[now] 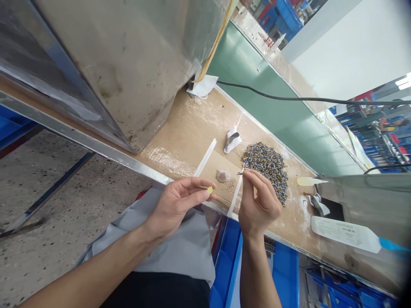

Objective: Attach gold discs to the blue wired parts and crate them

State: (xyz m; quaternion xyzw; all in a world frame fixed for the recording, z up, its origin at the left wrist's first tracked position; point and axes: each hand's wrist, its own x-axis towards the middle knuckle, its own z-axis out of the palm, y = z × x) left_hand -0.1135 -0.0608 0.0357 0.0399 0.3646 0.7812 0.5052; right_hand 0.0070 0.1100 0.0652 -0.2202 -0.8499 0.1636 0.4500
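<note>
My left hand (180, 201) hovers at the bench's near edge, thumb and fingers pinched on a small yellow disc-shaped part (209, 190) with thin leads. My right hand (258, 199) is curled just to the right of it, fingertips pinching one tiny dark component (240, 173) with wire legs. Directly beyond the right hand lies a heap of several small blue-grey components (268, 164) on the cardboard-covered bench (189, 128).
White strips (205, 157) and a crumpled paper scrap (231, 140) lie on the cardboard. A green conveyor belt (276, 102) runs behind, with a black cable (289, 97) across it. Metal housings stand at left (128, 55) and right (366, 201). A blue bin (231, 261) sits below the bench.
</note>
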